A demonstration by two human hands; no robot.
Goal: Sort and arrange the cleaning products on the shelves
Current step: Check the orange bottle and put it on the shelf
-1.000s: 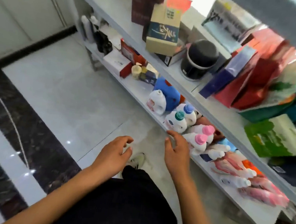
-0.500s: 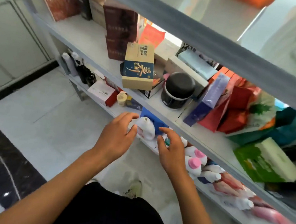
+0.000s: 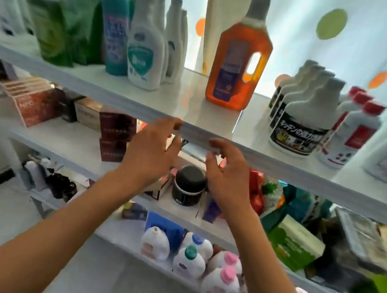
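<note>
Step in hand, as judged: a reach toward the upper shelf (image 3: 144, 107), between placements; no product is being carried. Both hands are raised in front of that shelf's front edge, at about the centre of the view.

Left hand (image 3: 150, 151): fingers loosely curved and spread, holding nothing. Its fingertips (image 3: 174, 123) lie at the shelf edge; whether they touch it cannot be told through the blur.

Right hand (image 3: 229, 174): fingers likewise relaxed and partly curled, empty, thumb apart from the fingers. It sits just below the shelf edge, at 3 o'clock from the left hand, with a gap between the two.

Task items: the orange bottle (image 3: 239, 63) stands upright and alone on the upper shelf, at 12 o'clock from the hands and nearest to them. A row of white spray bottles (image 3: 148, 46) stands at 11 o'clock, and a row of black-labelled white bottles (image 3: 303, 110) at 2 o'clock, with red-capped bottles (image 3: 354, 129) just beside them. On the bottom shelf (image 3: 116, 236), at 6 o'clock, stand small white bottles (image 3: 190, 260) with coloured caps.

Next move, as judged: the paired hands and their spacing suit a two-handed take of the orange bottle. It is tall and full, so a hold low on the body or through the handle would be prudent. Risk: knocking neighbouring rows.
</note>
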